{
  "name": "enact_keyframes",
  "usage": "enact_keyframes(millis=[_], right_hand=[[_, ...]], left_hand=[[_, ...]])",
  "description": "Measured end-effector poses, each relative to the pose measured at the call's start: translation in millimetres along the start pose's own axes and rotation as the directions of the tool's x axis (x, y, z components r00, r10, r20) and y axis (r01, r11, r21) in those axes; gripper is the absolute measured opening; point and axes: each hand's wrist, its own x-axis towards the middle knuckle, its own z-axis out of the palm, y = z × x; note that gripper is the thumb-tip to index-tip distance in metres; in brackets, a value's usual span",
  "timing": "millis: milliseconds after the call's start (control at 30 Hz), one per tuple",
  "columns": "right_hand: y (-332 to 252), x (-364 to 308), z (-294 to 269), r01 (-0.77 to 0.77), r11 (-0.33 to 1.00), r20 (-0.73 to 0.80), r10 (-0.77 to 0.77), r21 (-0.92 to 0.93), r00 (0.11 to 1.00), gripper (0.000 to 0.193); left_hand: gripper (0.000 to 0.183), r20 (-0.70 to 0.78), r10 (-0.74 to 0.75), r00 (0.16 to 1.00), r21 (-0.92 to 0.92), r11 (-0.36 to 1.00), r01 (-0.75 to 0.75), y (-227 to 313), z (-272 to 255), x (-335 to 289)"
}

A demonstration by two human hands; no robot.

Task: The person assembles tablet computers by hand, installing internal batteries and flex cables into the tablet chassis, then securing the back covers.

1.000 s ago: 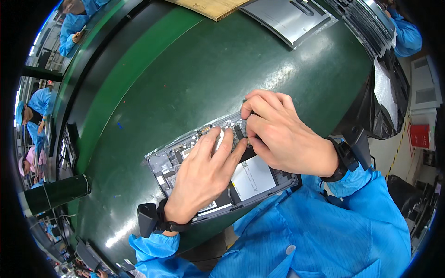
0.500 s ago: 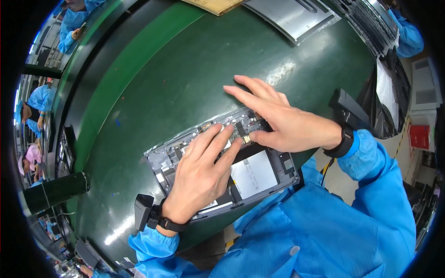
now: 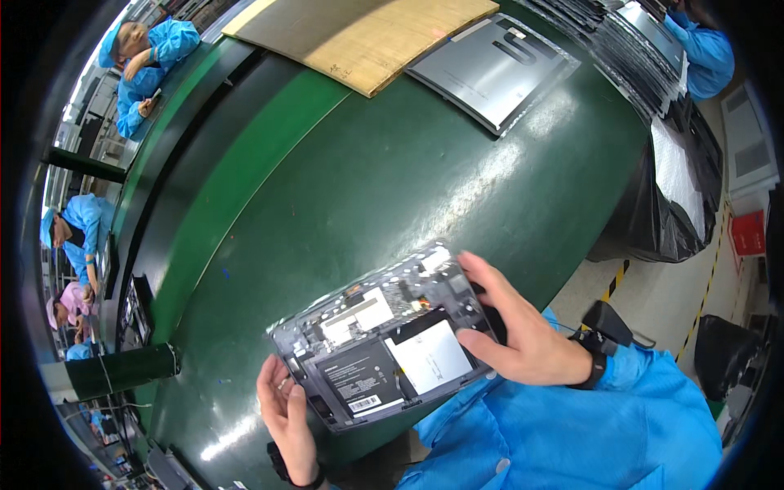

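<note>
An opened laptop base is between my two hands, its inside facing up. A circuit board runs along its far side, blurred by motion. On the near side lie a black battery with a printed label and a white-faced rectangular part. My left hand grips the left end, thumb on the rim. Around the right end close the fingers of my right hand, thumb over the near corner. The base looks tilted; whether it touches the table is hard to tell.
The green table carries a wooden board and a silver panel in clear film at its far side. Black-wrapped stacks stand far right. A conveyor edge runs along the left, with co-workers beyond.
Both hands have left the circuit board and taken hold of the laptop base's two ends. The base sits lower in view and is tilted. More of the table's far side shows.
</note>
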Motion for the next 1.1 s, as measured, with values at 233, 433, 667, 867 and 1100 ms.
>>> enact_keyframes(millis=[233,433,667,867,1100], right_hand=[[-10.1,65.0,-51.0,0.325,0.834,0.141,-0.293,-0.445,0.946,0.066],[106.7,189.9,-400.9,0.046,0.673,-0.548,-0.639,-0.739,0.540,0.047],[108.0,185.8,-259.4,0.049,0.859,-0.485,-0.334,-0.510,0.808,0.030],[70.4,134.0,-230.0,0.009,0.834,-0.433,-0.295,-0.551,0.852,0.035],[73.7,92.9,-224.3,0.002,0.472,-0.278,-0.522,-0.882,0.806,0.035]], left_hand=[[0.063,-0.091,0.286,0.954,0.341,0.909,-0.240,36.2,-5.7,14.4],[0.053,0.448,0.275,0.851,-0.386,0.918,-0.093,126.6,97.0,112.3],[0.037,0.550,0.036,0.835,-0.543,0.774,0.325,107.2,231.1,223.3],[0.038,0.496,-0.047,0.867,-0.378,0.888,0.264,121.5,221.0,195.0],[0.037,0.284,0.043,0.958,-0.563,0.816,0.130,96.2,71.5,174.1]])
